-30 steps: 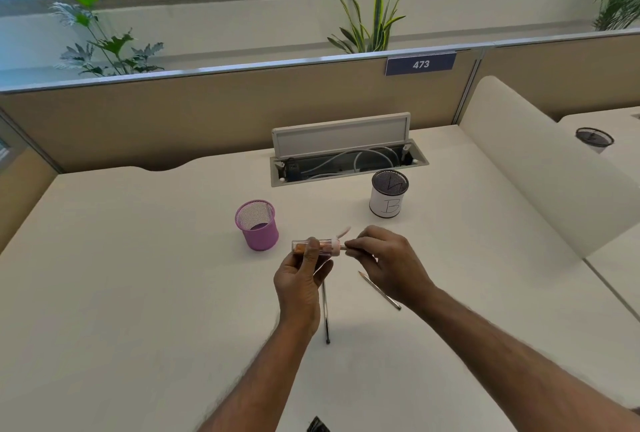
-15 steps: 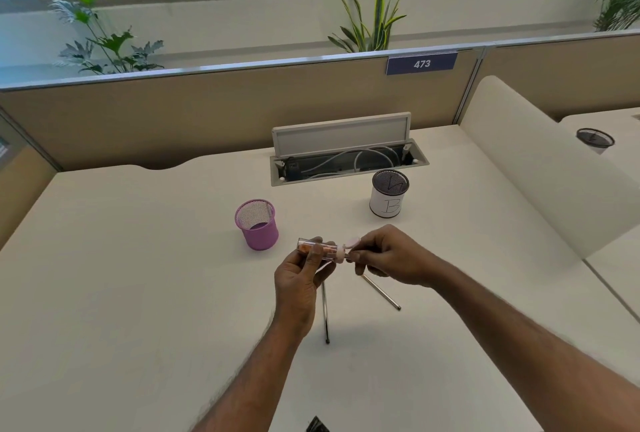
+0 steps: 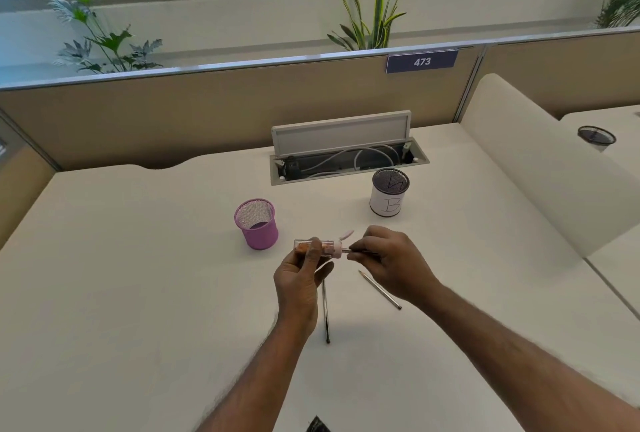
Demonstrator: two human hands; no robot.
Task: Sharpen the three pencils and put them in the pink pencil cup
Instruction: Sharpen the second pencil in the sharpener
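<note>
Left grip point(image 3: 300, 274) clasps sharpener point(image 3: 325, 246); right grip point(image 3: 393, 263) pinches pencil point(image 3: 353, 251) inside it.

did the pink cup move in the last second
No. The pink cup stands in the same spot as before, left of the white cup and in front of the cable tray.

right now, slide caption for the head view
The left hand grips a sharpener, the right hand holds a pencil in it.
</note>
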